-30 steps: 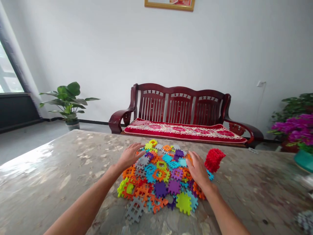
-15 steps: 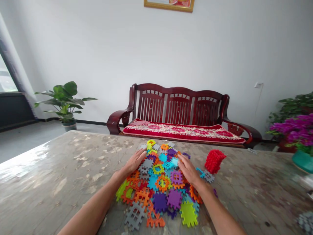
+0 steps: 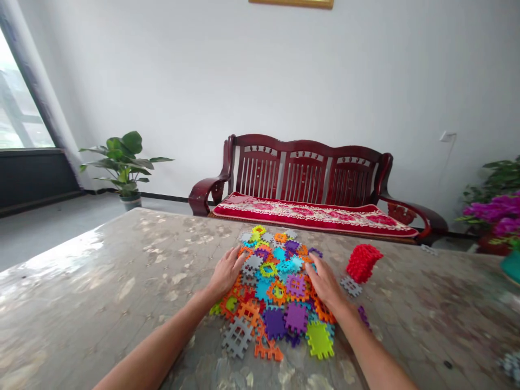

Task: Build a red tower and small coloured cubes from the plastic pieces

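The left hand (image 3: 225,275) lies open and palm-down, fingers spread over the left edge of a heap of flat, notched plastic building tiles in many colours (image 3: 276,292); it grips nothing. The right hand (image 3: 325,281) mirrors it on the heap's right edge, equally flat and empty. Set so, the two palms bracket the tiles, which lie loose and overlapping between them. The heap spills back toward the wrists, where a grey grid tile (image 3: 238,337) and a lime-green tile (image 3: 319,340) lie. Just right of the right hand lies a lone small grey tile (image 3: 350,286). Beyond it a red block of stacked tiles (image 3: 363,261) stands apart on the glossy marbled worktop (image 3: 122,281).
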`<state>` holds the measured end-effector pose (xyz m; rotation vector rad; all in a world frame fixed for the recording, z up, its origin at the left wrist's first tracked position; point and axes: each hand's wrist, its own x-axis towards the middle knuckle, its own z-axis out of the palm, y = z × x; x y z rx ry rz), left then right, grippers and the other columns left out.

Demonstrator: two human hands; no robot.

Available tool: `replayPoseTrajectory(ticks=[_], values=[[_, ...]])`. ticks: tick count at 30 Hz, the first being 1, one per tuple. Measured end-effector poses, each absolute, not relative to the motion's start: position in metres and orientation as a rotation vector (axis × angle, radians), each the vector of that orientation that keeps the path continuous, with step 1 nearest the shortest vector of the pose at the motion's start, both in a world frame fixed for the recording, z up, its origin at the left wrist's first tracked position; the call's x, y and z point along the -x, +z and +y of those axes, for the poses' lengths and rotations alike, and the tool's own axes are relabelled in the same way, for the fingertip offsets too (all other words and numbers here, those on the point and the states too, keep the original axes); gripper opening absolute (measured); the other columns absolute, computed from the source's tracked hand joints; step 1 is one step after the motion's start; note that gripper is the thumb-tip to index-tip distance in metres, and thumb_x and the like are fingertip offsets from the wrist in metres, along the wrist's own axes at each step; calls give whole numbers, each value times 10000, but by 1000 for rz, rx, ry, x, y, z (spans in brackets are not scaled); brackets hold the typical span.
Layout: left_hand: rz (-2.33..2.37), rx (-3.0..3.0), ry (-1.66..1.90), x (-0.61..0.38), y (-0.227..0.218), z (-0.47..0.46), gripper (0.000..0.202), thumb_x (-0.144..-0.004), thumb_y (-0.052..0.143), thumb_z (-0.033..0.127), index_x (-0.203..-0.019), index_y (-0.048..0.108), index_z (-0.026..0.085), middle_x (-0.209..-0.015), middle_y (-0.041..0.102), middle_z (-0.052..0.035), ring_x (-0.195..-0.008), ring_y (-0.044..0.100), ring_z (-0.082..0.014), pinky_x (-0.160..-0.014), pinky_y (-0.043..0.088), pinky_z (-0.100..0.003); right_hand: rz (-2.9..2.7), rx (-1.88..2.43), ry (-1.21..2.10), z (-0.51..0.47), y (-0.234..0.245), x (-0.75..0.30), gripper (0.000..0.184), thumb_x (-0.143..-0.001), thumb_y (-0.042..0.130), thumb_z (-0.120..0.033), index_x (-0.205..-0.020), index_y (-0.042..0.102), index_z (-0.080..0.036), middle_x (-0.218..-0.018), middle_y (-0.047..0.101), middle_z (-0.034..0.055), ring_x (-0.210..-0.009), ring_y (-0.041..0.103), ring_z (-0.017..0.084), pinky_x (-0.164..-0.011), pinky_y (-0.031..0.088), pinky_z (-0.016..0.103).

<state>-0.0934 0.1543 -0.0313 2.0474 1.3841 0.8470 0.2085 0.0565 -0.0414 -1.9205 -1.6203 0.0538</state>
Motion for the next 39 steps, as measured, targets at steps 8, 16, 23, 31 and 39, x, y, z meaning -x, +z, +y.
replayPoseTrajectory(ticks=[8,16,23,31,39], values=[[1300,-1953,928,95,-24,152,601,-939,279,500,-1347,532,138,-1418,556,-121,-1331,478,-224,-1138,322,-376,-2265,1594,91,10,1,-138,786,-813,587,-646,-1485,363,-305,-1568,331,73,-1456,219,327,-1181,164,560],[1309,-1998,934,105,-33,154,556,-899,353,470,-1307,568,159,-1334,629,-93,-1240,566,-221,-1084,396,-342,-2402,1578,215,2,-2,-123,623,-846,580,-563,-1413,467,-332,-1543,384,46,-1444,255,292,-1190,99,550],[1385,-1858,1038,107,-41,159,510,-876,422,391,-1295,570,141,-1312,644,-107,-1186,610,-217,-1035,452,-337,-2156,1619,14,24,-3,-134,354,-831,575,-214,-1160,681,-291,-1312,620,31,-1276,468,243,-1135,274,488],[1408,-1826,1122,109,-45,160,440,-835,472,325,-1216,624,167,-1237,688,-79,-1138,636,-212,-1006,481,-338,-2508,1257,119,43,11,-91,504,-818,554,-133,-1295,568,-295,-1274,639,-1,-1234,443,209,-1054,358,387],[1407,-1890,1061,110,-44,163,380,-831,456,280,-1131,671,189,-1113,732,-47,-1025,667,-195,-951,500,-319,-2730,1217,-21,51,27,-76,421,-809,541,-139,-1206,608,-261,-1072,637,52,-1028,490,222,-859,410,344]])
